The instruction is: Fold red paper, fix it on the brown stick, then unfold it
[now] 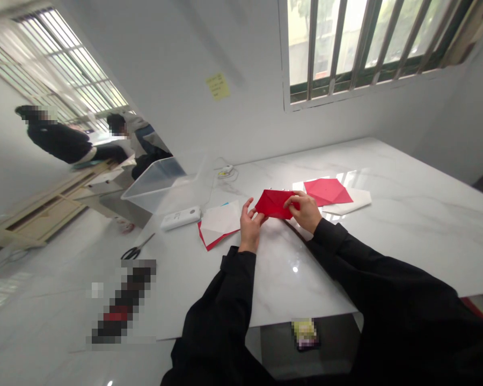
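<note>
The left hand (249, 226) and right hand (304, 211) are both closed on a folded red paper (272, 204), pinching it between thumbs and fingers just above a white marble table (406, 230). It looks light, thin and easily creased, so its folded edges seem the best place to hold. Nearby lie a pink paper (328, 191) on a white sheet (348, 201), and a red-and-white paper pile (219, 225). Scissors (137, 246) and a clear plastic tub (156, 185) sit leftward, where two people (80, 142) work across the room.
</note>
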Motion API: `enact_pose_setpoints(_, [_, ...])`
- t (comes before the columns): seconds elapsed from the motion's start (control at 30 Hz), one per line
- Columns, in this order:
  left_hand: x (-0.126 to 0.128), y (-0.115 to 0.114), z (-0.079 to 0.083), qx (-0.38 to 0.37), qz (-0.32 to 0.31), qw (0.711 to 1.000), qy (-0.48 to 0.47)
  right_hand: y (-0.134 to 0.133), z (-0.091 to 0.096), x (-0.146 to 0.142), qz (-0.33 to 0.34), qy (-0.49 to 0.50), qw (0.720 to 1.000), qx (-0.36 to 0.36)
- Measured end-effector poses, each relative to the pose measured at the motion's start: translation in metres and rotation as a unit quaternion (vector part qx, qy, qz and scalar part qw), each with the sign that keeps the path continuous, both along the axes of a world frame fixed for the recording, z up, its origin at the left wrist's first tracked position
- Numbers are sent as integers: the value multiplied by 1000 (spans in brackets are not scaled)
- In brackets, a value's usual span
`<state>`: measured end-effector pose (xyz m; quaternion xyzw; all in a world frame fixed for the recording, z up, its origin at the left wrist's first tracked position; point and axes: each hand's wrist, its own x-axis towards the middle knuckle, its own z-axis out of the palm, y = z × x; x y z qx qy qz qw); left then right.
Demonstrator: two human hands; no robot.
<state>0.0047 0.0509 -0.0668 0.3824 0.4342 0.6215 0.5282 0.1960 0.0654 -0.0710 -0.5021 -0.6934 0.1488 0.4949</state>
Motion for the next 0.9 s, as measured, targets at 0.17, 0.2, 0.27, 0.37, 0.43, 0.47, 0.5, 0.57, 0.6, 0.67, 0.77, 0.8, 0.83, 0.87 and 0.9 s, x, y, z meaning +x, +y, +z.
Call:
enact_pose_setpoints(0.17, [-2,3,-2,-8,14,1000,-14,0,0,0,41,-25,999,-7])
enact_pose_setpoints(0.2, [-2,4,-3,-11,23,1000,-12,0,0,0,48,-23,999,-3])
enact_pose_setpoints(0.27, [-3,5,-6,-11,35,999,-1,0,2,0,58,-14,998,3])
enact_pose_setpoints(0.37, [-3,5,-8,-3,37,999,29,-1,4,-1,67,4,998,4])
enact_pose_setpoints(0.43, [-2,4,-7,5,35,998,49,-2,6,-1,66,20,998,9])
enact_pose_setpoints(0.47, [-2,3,-6,11,30,998,54,-3,7,-2,62,32,998,13])
enact_pose_setpoints(0.5, [-1,1,-4,19,23,998,55,-2,8,-1,53,47,997,15])
enact_pose_setpoints(0.57, [0,-2,-1,30,0,998,46,-1,8,0,30,85,996,-1])
enact_pose_setpoints(0.6, [1,-3,1,32,-13,999,35,0,8,1,21,106,994,-19])
enact_pose_setpoints(0.67, [1,-6,4,19,-50,999,10,4,6,2,16,144,988,-63])
enact_pose_setpoints(0.77, [0,-11,7,-25,-122,992,-26,7,4,4,46,166,980,-99])
enact_pose_setpoints(0.8, [0,-13,8,-40,-137,989,-35,7,5,4,61,165,979,-101])
enact_pose_setpoints(0.83, [0,-14,9,-54,-146,987,-42,6,5,4,78,161,979,-100])
enact_pose_setpoints(0.87, [1,-15,11,-66,-147,986,-51,5,7,4,94,155,979,-95])
enact_pose_setpoints(0.9, [1,-16,12,-76,-143,985,-60,4,8,3,108,146,979,-87])
